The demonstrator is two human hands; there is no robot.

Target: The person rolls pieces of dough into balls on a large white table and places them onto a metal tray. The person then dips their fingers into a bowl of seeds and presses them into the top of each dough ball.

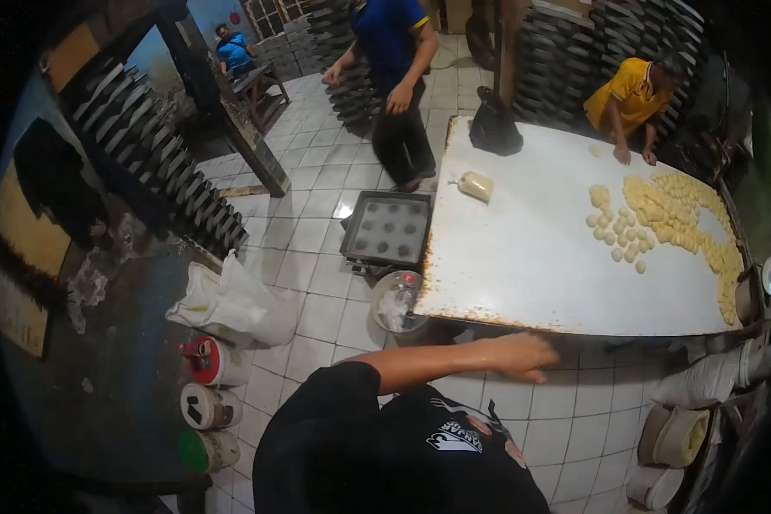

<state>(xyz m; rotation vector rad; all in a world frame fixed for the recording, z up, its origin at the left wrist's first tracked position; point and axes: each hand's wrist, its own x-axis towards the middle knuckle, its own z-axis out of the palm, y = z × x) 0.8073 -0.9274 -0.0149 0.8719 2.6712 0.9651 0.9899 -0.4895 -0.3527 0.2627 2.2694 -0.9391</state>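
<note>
My left hand (522, 355) hangs in front of my dark shirt, just short of the near edge of a white worktable (522, 283). Its fingers are loosely bent and apart, with nothing seen in them. My right hand is out of view. On the table lie many small pale dough balls (628, 236), a larger mass of yellow dough pieces (660, 206), a filled clear bag (476, 187) and a black bag (494, 128).
Co-workers in dark blue (390, 51), yellow (617, 103) and bright blue (236, 53) are around. Trays (384, 227), a bucket (396, 304), a white sack (223, 300) and lidded tubs (210, 403) stand on the floor. Tall tray stacks (146, 146) line the walls.
</note>
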